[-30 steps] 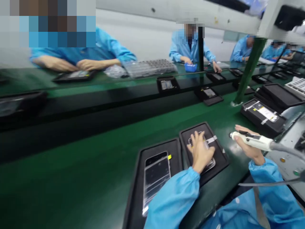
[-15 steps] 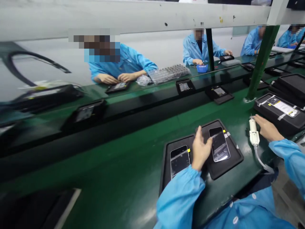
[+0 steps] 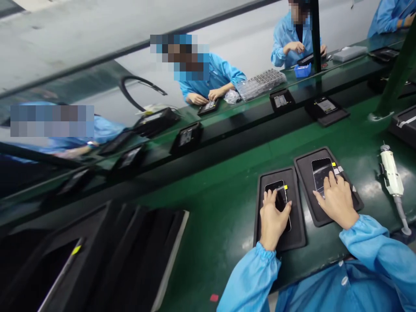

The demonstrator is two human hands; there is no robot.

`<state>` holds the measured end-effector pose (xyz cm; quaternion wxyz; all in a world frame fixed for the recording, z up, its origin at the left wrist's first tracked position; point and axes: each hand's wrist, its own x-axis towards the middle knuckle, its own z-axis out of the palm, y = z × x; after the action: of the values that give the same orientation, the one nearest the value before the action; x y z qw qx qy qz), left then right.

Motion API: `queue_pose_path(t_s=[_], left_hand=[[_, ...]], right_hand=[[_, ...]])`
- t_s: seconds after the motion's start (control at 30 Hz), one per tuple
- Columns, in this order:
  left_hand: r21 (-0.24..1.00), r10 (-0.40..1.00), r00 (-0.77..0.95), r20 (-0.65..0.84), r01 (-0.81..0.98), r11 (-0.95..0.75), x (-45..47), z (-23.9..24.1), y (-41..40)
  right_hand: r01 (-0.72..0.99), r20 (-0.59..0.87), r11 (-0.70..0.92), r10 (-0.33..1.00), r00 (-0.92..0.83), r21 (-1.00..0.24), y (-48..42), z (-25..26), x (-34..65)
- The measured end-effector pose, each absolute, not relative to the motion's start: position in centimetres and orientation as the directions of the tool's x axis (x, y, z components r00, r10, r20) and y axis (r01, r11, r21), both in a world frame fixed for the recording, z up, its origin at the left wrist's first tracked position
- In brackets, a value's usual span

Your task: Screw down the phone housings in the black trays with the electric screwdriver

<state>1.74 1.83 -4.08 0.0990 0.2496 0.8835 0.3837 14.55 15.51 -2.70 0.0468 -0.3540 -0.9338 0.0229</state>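
Note:
Two smartphones with dark glossy screens lie side by side, each in a black foam tray. My left hand [image 3: 272, 217] is over the left phone [image 3: 282, 200], fingers spread on its upper part and thumb by its right edge. The left tray [image 3: 299, 236] shows around it. My right hand [image 3: 339, 198] rests palm down across the lower part of the right phone [image 3: 321, 170], thumb at its left edge and fingers apart. Its tray [image 3: 307, 184] sits slightly farther forward. Both phones carry a small yellow tab at the upper right. Neither phone appears lifted.
A white electric screwdriver [image 3: 391, 171] lies on the green bench at right. Stacked black trays [image 3: 130, 251] stand at lower left. Beyond runs a dark conveyor [image 3: 221, 145] bearing trays with phone parts. Several co-workers in blue smocks sit across, near a clear plastic tray [image 3: 261, 84].
My right hand has left the screwdriver's side and come onto the right phone. My left hand has shifted from between the trays onto the left phone. The view has swung left.

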Motion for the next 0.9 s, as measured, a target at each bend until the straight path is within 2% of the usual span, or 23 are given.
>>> queue_pose_path(t_s=[0.1,0.17,0.33,0.43,0.53,0.63,0.7,0.77,0.8,0.9], left_hand=[[0.92,0.384,-0.92,-0.083,0.077,0.384,0.3,-3.1,0.9],[0.959,0.323,-0.933,-0.156,-0.065,0.275,-0.7,-2.4,-0.1],[0.962,0.306,-0.921,-0.24,-0.185,0.199,-2.2,-1.5,-2.4],[0.974,0.303,-0.931,-0.203,-0.16,0.161,-1.7,-1.9,-1.6],[0.969,0.379,-0.924,-0.047,0.05,0.243,-0.1,-2.6,0.7],[0.898,0.476,-0.878,0.056,0.253,0.36,1.2,-3.1,2.1],[0.847,0.464,-0.88,0.097,0.318,0.426,1.0,-3.2,1.5],[0.778,0.378,-0.918,0.119,0.323,0.539,-0.2,-3.1,-0.4],[0.745,0.33,-0.939,0.093,0.286,0.603,-1.0,-3.1,-1.6],[0.708,0.29,-0.953,-0.088,0.145,0.691,-2.9,-3.5,-4.7]], right_hand=[[0.677,0.024,0.73,0.681,-0.731,-0.091,15.5,-2.2,14.2],[0.684,0.012,0.722,0.689,-0.725,-0.103,15.3,-1.9,14.0],[0.69,0.019,0.723,0.691,-0.723,-0.039,15.0,-1.8,13.4],[0.672,0.001,0.74,0.672,-0.74,-0.001,15.0,-1.9,13.3],[0.643,0.004,0.766,0.643,-0.766,0.003,14.8,-2.1,13.4],[0.605,0.017,0.796,0.604,-0.796,0.031,14.9,-2.4,14.3],[0.558,0.02,0.829,0.557,-0.83,0.036,15.7,-2.2,15.5],[0.558,0.057,0.83,0.556,-0.829,0.011,17.2,-1.7,17.0],[0.601,0.076,0.799,0.599,-0.797,0.001,18.1,-1.5,17.8],[0.78,0.01,0.625,0.78,-0.626,0.021,20.7,-1.1,19.6]])
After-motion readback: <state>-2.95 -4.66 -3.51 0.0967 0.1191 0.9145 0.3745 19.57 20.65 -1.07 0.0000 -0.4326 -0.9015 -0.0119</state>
